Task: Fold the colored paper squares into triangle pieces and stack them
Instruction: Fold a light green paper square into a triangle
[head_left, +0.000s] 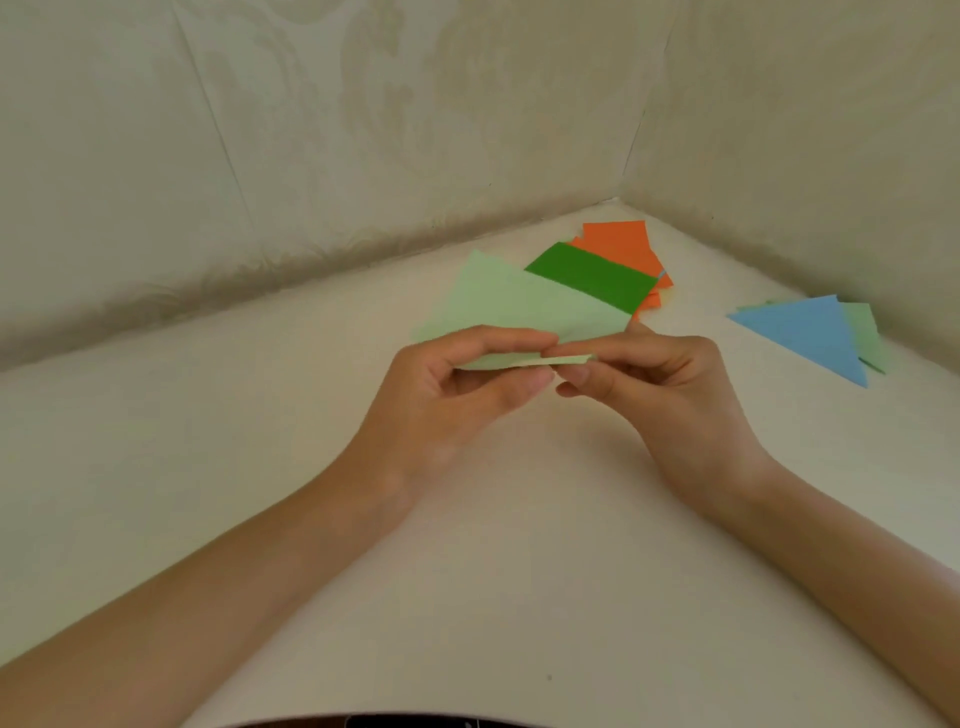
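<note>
Both grips are closed in a pinch on the near edge of a pale green paper square (519, 304), held just above the cream counter (260, 467) at mid-frame. The left hand (462, 384) curls thumb and fingers round the doubled edge. The right hand (660, 400) pinches the same edge just beside it, the fingertips of the two hands almost meeting.

The sheet looks half folded, its far flap rising toward the wall corner, so the step in hand is probably matching corners before creasing. The next move calls for lining the edges up squarely, then pressing the fold flat.

Behind the sheet, at upper centre, a dark green paper square (592, 278) lies on orange paper squares (618, 241). At right, a blue paper triangle (810, 332) rests on a pale green paper triangle (865, 332), which seems to be the stack. Open counter lies to the left and near; the right wall crowds the stack.
</note>
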